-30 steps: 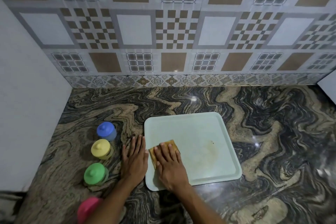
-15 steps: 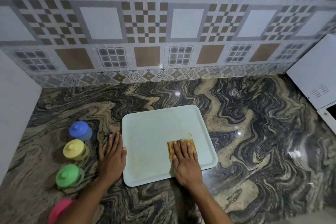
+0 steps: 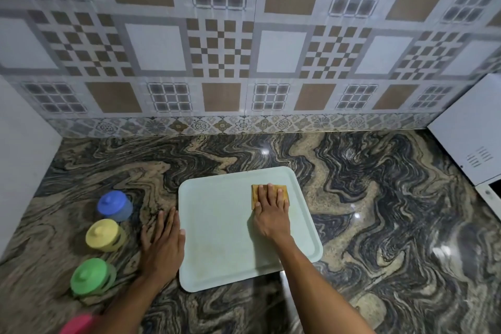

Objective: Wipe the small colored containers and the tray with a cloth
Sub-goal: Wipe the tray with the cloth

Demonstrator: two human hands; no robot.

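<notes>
A pale green tray (image 3: 222, 228) lies flat on the marbled counter. My right hand (image 3: 271, 214) presses a folded yellow-brown cloth (image 3: 283, 192) onto the tray's far right part, fingers straight. Flat on the counter lies my left hand (image 3: 162, 247), its thumb against the tray's left edge. Left of that hand stand small lidded containers in a row: blue (image 3: 113, 205), yellow (image 3: 104, 234), green (image 3: 90, 276). A pink one (image 3: 78, 324) is cut off by the bottom edge.
A white appliance (image 3: 471, 141) stands at the right end of the counter. A white panel (image 3: 19, 154) closes the left side. The tiled wall (image 3: 244, 62) rises behind the dark swirled counter (image 3: 393, 225).
My right hand has slid the cloth from the tray's near left corner across to its far right part. The left hand has stayed beside the tray's left edge.
</notes>
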